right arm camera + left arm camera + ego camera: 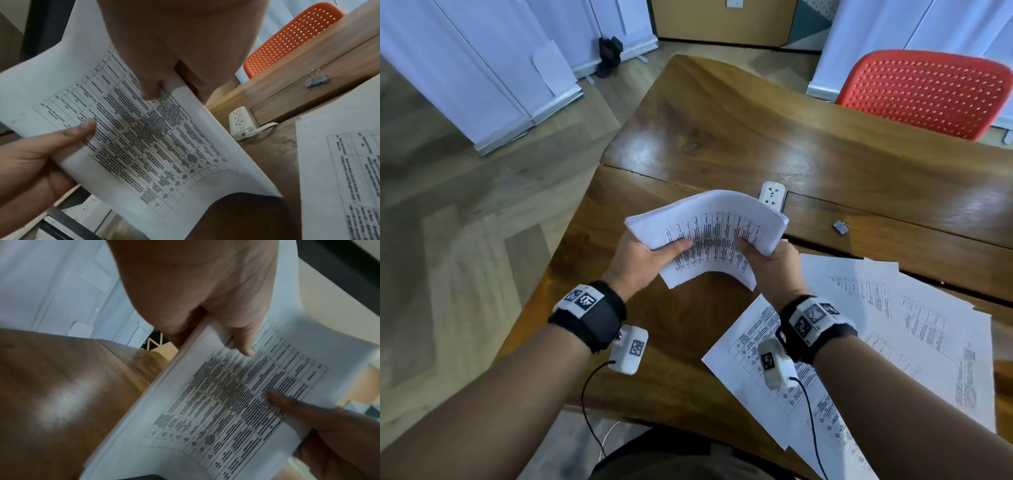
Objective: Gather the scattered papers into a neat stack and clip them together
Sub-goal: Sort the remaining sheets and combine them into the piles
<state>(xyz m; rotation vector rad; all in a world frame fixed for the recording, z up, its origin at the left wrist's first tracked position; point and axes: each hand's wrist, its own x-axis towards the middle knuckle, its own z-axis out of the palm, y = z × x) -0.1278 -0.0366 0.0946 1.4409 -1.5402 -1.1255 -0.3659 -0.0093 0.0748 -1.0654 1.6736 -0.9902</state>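
squaring a held sheaf before the rest was gathered

nearest, loose white printed sheets [914, 329] lay fanned on the brown wooden bench [722, 144]; above it the left hand [643, 260] and right hand [774, 263] each pinched a side of the bowed white printed paper sheaf [709, 233], thumbs on top. better to relax the bow and tap the edges flush first; the small silver binder clip [841, 227] lay beyond.
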